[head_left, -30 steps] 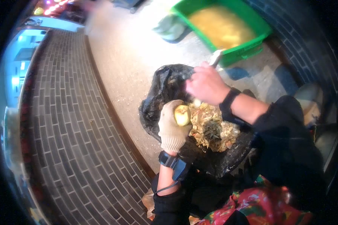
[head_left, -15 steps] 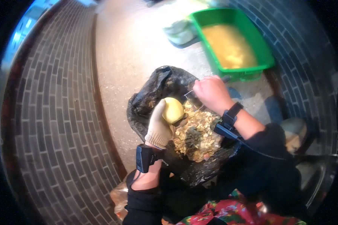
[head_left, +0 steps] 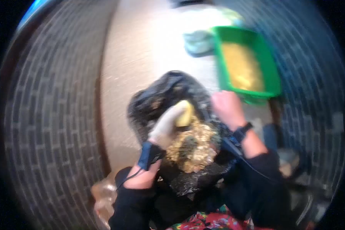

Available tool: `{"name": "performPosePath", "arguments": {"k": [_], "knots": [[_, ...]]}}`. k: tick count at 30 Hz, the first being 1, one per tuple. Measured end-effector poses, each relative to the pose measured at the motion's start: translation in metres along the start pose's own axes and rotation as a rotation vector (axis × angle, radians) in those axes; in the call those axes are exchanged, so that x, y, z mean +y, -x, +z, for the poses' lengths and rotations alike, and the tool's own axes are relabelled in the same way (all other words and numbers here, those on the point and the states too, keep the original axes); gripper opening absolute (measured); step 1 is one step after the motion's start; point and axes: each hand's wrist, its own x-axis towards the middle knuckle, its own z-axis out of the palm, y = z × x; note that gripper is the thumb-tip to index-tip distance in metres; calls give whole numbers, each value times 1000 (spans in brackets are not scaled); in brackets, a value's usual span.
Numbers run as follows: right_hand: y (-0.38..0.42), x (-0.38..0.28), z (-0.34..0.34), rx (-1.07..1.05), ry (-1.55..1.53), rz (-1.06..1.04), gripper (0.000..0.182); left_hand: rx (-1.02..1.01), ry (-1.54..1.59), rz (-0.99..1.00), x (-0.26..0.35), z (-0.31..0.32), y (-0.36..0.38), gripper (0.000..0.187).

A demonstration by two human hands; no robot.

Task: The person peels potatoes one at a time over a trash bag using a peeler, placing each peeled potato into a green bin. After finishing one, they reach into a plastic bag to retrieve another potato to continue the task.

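Note:
My left hand (head_left: 168,122), in a pale knitted glove, is closed around a round, smooth yellow potato (head_left: 184,113), which looks peeled. It hangs over a heap of yellowish peelings (head_left: 197,153) inside an open black plastic bag (head_left: 145,103). Bare and blurred, my right hand (head_left: 227,109) is a fist to the right of the potato, apart from it, near the front of the green tub. The wire-framed peeler gripped in it a moment before is lost in the blur now.
A green tub (head_left: 276,73) with yellow contents stands ahead on the right, by a dark brick wall (head_left: 306,65). Beside it lies a pale bundle (head_left: 198,41). Another brick wall (head_left: 61,107) runs along the left. A clear plastic bag (head_left: 104,193) sits at lower left.
The view has shifted, so the tub appears lower. My left hand has turned with the potato and moved further over the peelings. My right hand has drawn away from the potato.

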Motion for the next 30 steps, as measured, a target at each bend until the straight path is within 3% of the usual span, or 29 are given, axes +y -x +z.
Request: {"name": "performPosePath", "arguments": {"k": [1,2,3,5,6,7,9,11,12,13,14,15,17,19,20,25,28,30], "knots": [[1,10,2,-2,224,-139,38,-12,19,-55,8,9,5,35],[18,32,-18,-9,309,-51,38,-137,37,-117,13,21,14,35],[35,47,-38,-1,341,12,37,-265,91,-51,0,40,7,34],[20,38,-27,29,245,-33,34,-361,-151,56,12,21,5,34],[2,14,0,51,116,-86,33,-297,-373,374,4,17,16,35],[-1,14,4,78,-167,2,34,-234,-621,670,0,21,28,36],[-3,6,-4,8,-113,-10,36,-203,-674,578,0,17,25,36],[14,24,-19,46,-53,15,35,-356,-83,-132,16,45,19,35],[9,25,-17,37,71,-46,38,-411,-98,-70,4,25,4,37],[2,12,-1,38,139,-120,41,-295,-233,8,5,20,4,38],[2,-6,-11,76,-210,99,44,-202,-260,18,-4,3,0,41],[-2,-7,-13,55,-312,159,45,-153,-271,22,-3,7,-4,46],[-2,-3,-16,69,-248,126,44,-75,-457,112,0,13,-4,53],[-2,8,-18,106,-175,106,43,9,-1053,451,7,22,-4,59],[-5,7,-13,157,-139,74,43,81,-1157,465,10,28,0,64],[6,-6,0,237,-54,-20,37,147,-1332,463,-2,29,12,64],[4,-21,3,274,-58,-116,36,139,-1365,566,-7,22,11,64],[6,-33,5,288,-27,-142,35,73,-1411,665,-8,17,8,54]]}}
